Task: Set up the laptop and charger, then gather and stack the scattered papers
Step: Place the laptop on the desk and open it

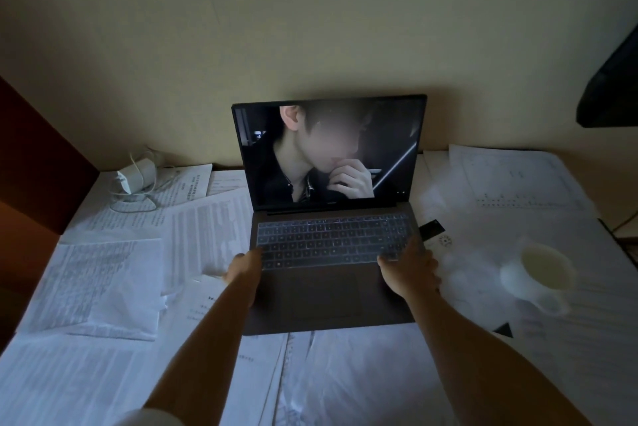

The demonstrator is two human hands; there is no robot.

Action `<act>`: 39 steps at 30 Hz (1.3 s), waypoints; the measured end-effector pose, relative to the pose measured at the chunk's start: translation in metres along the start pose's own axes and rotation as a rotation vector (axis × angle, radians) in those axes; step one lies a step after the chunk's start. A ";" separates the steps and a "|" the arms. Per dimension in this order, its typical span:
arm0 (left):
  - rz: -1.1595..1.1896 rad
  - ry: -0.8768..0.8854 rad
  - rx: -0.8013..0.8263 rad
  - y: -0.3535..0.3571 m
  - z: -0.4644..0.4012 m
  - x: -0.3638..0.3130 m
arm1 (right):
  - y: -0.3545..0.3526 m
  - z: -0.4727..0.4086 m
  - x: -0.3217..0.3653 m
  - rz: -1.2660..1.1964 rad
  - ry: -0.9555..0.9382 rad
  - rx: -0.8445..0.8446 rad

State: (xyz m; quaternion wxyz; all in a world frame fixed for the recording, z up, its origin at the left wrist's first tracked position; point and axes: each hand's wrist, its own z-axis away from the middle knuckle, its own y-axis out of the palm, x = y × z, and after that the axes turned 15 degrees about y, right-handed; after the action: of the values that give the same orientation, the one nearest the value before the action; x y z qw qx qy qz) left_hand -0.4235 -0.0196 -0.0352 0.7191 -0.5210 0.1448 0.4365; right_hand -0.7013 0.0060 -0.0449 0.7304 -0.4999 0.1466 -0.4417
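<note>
An open dark laptop [331, 273] stands in the middle of the table, its lit screen facing me and showing a picture of a person. My left hand [243, 268] grips the base's left edge beside the keyboard. My right hand [411, 270] grips the right edge, fingers over the corner of the keyboard. A white charger [134, 175] with its looped white cable lies at the back left on the papers. Printed papers [100, 284] lie scattered all over the table, some overlapping, some under the laptop.
A white mug [538, 279] holding pale liquid stands right of the laptop on the papers. A small black card [431, 228] lies by the laptop's right side. A dark object [611, 80] hangs at the upper right. A wall rises behind the table; dark wood furniture [34, 166] stands at left.
</note>
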 end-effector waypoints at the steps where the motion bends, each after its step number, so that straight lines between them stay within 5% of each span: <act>1: -0.116 0.011 0.001 0.000 0.000 -0.001 | 0.000 0.001 0.000 0.020 0.002 -0.001; 16: -0.523 0.363 -0.132 0.047 0.001 -0.008 | -0.016 -0.057 0.034 0.139 -0.159 -0.100; 39: -0.564 0.334 -0.095 0.052 -0.001 -0.012 | -0.021 -0.060 0.039 0.220 -0.176 -0.085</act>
State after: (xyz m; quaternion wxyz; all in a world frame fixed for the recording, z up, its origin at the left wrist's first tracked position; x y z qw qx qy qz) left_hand -0.4708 -0.0228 -0.0602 0.7528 -0.6380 0.0901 0.1351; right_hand -0.7294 -0.0635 -0.0452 0.7626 -0.5480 0.1544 -0.3070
